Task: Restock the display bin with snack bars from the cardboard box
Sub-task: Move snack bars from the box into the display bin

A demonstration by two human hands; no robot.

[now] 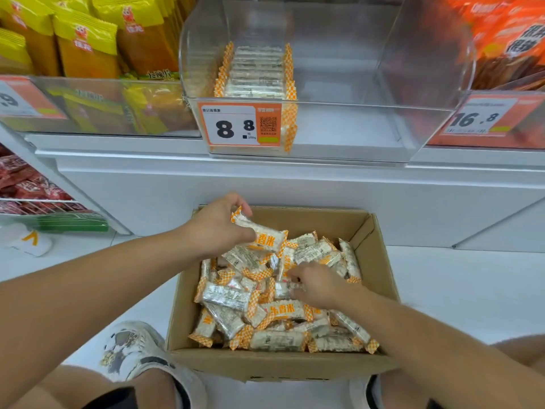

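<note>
Dozens of snack bars (274, 308) fill the cardboard box (274, 364) on the floor. Above the box's far left corner, the left hand (218, 228) grips one bar (261, 236). The right hand (317, 286) is down inside, fingers curled round another. Beyond the box, the display bin (339, 84) holds one short row.

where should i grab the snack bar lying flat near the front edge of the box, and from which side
Take that snack bar across its long middle, coming straight down from above. It lies flat on top of the pile with its long side along the cardboard box's front wall, so both long edges are exposed, while its crimped orange-checked ends are thin and butt against neighbouring bars. The right hand is nearer.
</note>
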